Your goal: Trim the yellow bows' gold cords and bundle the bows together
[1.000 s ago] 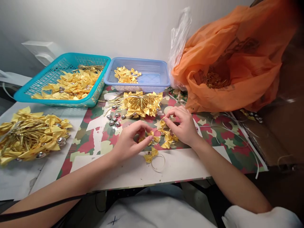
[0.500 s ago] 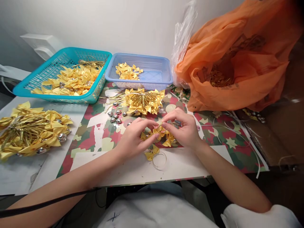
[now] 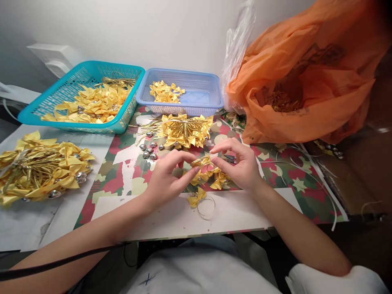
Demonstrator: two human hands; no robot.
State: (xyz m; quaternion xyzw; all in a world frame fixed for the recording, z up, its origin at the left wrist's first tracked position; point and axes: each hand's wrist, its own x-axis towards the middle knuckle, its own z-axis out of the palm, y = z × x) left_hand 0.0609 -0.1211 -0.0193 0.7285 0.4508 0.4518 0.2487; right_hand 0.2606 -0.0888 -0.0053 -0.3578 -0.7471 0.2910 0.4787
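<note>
A small bundle of looped gold cord (image 3: 200, 161) is held between my two hands above the table. My left hand (image 3: 168, 177) pinches its left end between thumb and fingertips. On the other side, the thumb and forefinger of my right hand (image 3: 241, 165) close on its right end. Yellow ribbon bows (image 3: 218, 179) lie just below, partly covered by my hands. Nearer to me on white paper is a single yellow bow (image 3: 196, 197) with a thin gold cord loop. The dark tip of a tool (image 3: 230, 158) shows behind my right fingers.
A tied bundle of yellow bows (image 3: 186, 128) lies ahead, near silver bells (image 3: 149, 151). Behind stand a teal basket (image 3: 121, 125) and a blue basket (image 3: 196, 109). An orange bag (image 3: 306, 126) is at right, another bow bundle (image 3: 43, 171) at left.
The gold cord bundle has turned from steeply slanted to nearly level. My left fingertips have shifted up and slightly left onto its end; my right hand has barely moved.
</note>
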